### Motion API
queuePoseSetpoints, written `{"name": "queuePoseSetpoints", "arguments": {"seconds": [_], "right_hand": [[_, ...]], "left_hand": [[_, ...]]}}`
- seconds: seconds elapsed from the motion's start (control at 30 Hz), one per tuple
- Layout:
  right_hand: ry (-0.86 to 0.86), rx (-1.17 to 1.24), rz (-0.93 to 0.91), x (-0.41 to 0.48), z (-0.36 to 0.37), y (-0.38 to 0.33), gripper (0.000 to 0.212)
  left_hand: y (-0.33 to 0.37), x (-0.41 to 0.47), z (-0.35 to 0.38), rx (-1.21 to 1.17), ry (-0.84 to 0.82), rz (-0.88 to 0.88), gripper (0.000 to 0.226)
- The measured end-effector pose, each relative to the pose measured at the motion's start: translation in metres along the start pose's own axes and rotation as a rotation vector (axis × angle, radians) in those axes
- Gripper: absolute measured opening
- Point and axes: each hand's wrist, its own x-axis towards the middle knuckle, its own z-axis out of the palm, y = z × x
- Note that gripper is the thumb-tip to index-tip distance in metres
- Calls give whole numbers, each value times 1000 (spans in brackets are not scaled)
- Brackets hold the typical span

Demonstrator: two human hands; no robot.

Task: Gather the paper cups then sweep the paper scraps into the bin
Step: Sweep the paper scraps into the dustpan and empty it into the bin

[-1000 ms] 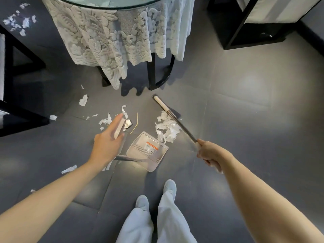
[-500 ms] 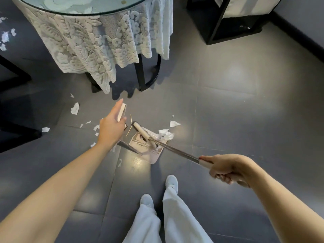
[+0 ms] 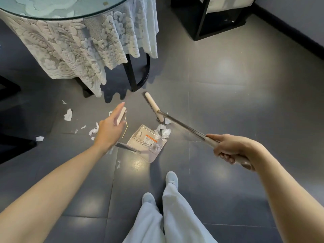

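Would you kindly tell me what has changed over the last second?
The broom swept the paper scraps to the mouth of the dustpan, then its head swung back out beyond them. The left hand still holds the dustpan's handle, the right hand still grips the broom; the scraps farther left lie unmoved.

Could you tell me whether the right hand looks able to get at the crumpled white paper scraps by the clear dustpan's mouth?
Probably yes, through the tool: the right hand grips the cream-headed metal broom, whose brush lies right beside the crumpled white paper scraps, with nothing between.
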Motion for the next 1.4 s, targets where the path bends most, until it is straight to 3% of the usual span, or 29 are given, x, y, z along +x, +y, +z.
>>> {"name": "queuePoseSetpoints", "arguments": {"seconds": [0.17,0.27,0.53,0.63,0.8,1.07,1.23,1.4], "right_hand": [[152,-195,19,36,-14,-5,81],[194,-349,29,62,-18,-8,71],[-13,-377,68,66,24,13,77],[-133,-318,61,42,41,16,78],[-187,-108,60,-7,73,20,77],[-53,130,72,-92,164,28,75],[-20,307,31,-139,216,33,56],[25,447,25,-175,257,49,65]], "left_hand": [[10,2,15,87,-49,28,57],[15,8,18,84,-54,10,60],[9,18,15,122,11,-28,58],[8,16,16,67,18,-23,57],[2,-2,17,56,-5,39,57],[-36,-68,-22,11,-42,157,60],[-63,-119,-60,-19,-18,181,55],[-90,-175,-83,24,7,220,58]]}}
